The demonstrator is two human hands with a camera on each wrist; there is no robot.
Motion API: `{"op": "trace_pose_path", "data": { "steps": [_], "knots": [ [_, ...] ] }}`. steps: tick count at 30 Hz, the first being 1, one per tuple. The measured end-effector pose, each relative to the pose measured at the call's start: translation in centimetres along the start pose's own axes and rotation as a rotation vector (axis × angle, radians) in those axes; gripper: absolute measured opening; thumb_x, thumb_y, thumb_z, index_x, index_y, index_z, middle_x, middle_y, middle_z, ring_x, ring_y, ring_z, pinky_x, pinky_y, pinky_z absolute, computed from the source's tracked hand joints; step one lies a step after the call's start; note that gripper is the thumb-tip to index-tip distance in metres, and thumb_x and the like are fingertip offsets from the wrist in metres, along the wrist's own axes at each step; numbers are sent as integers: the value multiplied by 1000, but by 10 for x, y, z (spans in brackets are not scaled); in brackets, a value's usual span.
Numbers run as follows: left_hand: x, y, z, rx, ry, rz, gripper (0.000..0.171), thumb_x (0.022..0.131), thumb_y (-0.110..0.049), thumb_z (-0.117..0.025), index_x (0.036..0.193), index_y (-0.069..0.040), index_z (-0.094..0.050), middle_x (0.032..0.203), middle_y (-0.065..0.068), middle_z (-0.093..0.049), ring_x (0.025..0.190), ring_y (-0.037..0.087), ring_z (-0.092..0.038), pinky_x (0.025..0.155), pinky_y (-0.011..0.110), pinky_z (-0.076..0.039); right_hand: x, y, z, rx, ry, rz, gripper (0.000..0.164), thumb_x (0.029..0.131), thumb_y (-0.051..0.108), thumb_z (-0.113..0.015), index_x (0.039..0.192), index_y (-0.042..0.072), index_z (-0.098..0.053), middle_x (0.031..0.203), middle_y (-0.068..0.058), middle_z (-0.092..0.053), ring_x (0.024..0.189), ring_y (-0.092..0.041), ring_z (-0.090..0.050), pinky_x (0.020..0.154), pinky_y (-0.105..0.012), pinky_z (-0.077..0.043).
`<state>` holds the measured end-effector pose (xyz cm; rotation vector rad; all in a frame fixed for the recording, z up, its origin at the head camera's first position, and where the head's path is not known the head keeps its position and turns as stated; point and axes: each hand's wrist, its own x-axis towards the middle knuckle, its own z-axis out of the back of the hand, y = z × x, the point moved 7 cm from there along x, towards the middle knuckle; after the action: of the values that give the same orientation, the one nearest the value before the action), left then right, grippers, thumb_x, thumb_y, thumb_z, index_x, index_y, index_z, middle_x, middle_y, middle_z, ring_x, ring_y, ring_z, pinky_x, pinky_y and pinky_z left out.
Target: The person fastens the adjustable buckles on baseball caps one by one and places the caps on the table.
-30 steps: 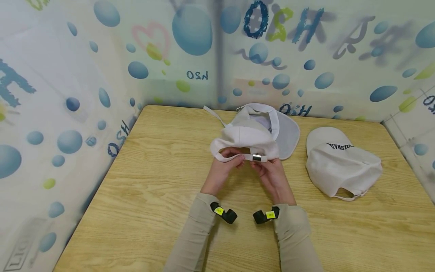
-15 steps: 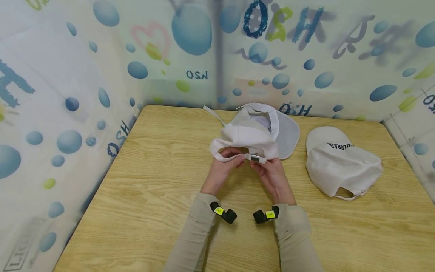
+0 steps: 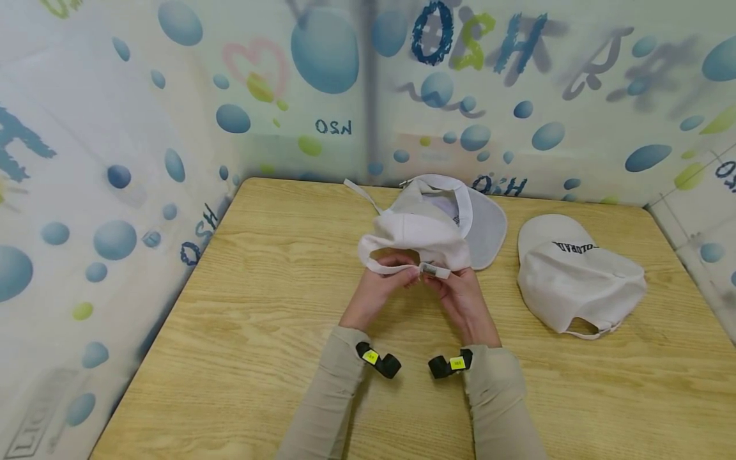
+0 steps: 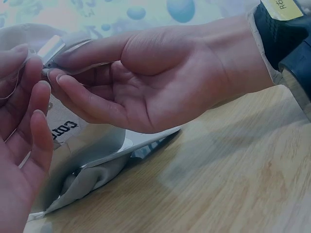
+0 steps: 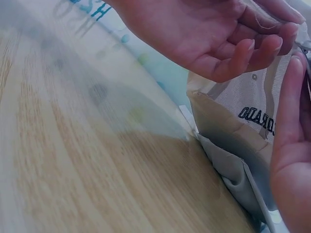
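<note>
A white baseball cap (image 3: pixel 416 233) is held with its back opening toward me. My left hand (image 3: pixel 376 291) pinches the cap's adjusting strap (image 3: pixel 388 268) between thumb and fingers. Right beside it, my right hand (image 3: pixel 462 297) pinches the strap's metal buckle (image 3: pixel 430 269), which is tilted. The strap's end lies right at the buckle's left edge, by my left thumb. In the left wrist view the buckle (image 4: pixel 51 50) shows bright between the fingertips of both hands. Dark embroidered letters (image 5: pixel 260 119) show on the cap in the right wrist view. The visor of the held cap is hidden in the head view.
Behind the held cap lies another white cap with a grey visor (image 3: pixel 487 227) and a loose strap (image 3: pixel 362 195). To the right, a white cap (image 3: pixel 583 281) with dark lettering rests on the wooden table (image 3: pixel 259 287). Patterned walls (image 3: pixel 276 83) stand at the table's back and left.
The metal buckle has tilted, its bright face giving way to a darker one. My left hand has shifted slightly right with the strap. The other two caps stay put.
</note>
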<state>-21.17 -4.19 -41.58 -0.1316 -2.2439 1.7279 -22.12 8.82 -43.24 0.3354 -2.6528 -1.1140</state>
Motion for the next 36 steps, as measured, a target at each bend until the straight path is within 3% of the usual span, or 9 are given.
{"op": "trace_pose_path", "data": {
  "steps": [3,10,15,18,22,26,32,36],
  "knots": [
    [1,2,1,-3,4,-11,14,84,-11,-62,92,0,-59,80,10,-62,74,19,-56,68,34,-47,-1,0,0,-10,-2,-16,16,89,-4,-49,96,5,-60,88,-7,-61,78,-16,-61,72,-24,-50],
    [-2,-18,-7,3,22,-33,13,87,-8,-57,92,4,-59,78,7,-60,72,18,-55,65,28,-46,0,-1,-2,-36,27,-13,17,89,-5,-49,94,4,-61,85,-7,-63,77,-16,-61,72,-24,-50],
    [-3,-19,-5,16,-13,2,13,87,-8,-57,93,4,-59,77,6,-60,72,20,-56,66,27,-46,0,-1,-2,-48,13,-23,16,89,-4,-49,93,6,-61,88,-7,-60,77,-16,-60,71,-24,-50],
    [-3,-18,-4,20,-31,18,13,87,-8,-57,93,3,-59,78,7,-59,74,28,-55,67,27,-47,1,-2,0,-54,-22,-40,9,87,0,-55,91,6,-60,90,-7,-58,76,-16,-60,71,-23,-50],
    [-3,-18,-3,55,-52,14,12,87,-9,-58,90,3,-59,78,16,-58,74,34,-53,66,32,-47,0,-3,1,-64,-56,-59,10,84,3,-60,93,6,-59,88,-7,-57,75,-16,-60,69,-23,-50],
    [-1,-13,-1,112,-61,-5,11,87,-9,-58,88,1,-57,81,28,-53,70,22,-53,65,35,-46,0,-3,1,-49,-49,-53,13,84,1,-58,96,6,-57,85,-7,-60,75,-16,-61,69,-23,-50],
    [2,-1,4,200,-86,-22,20,85,-22,-62,88,-3,-57,77,12,-56,70,15,-54,66,30,-47,1,0,-2,-51,-23,2,15,86,-3,-54,98,6,-58,87,-7,-61,77,-16,-61,71,-24,-50],
    [2,-1,6,251,-119,-48,24,84,-28,-63,86,-5,-58,74,5,-57,69,16,-55,66,34,-49,2,1,-2,-91,-55,27,18,86,-3,-54,101,7,-57,91,-7,-59,79,-16,-61,72,-24,-50]
  ]
}}
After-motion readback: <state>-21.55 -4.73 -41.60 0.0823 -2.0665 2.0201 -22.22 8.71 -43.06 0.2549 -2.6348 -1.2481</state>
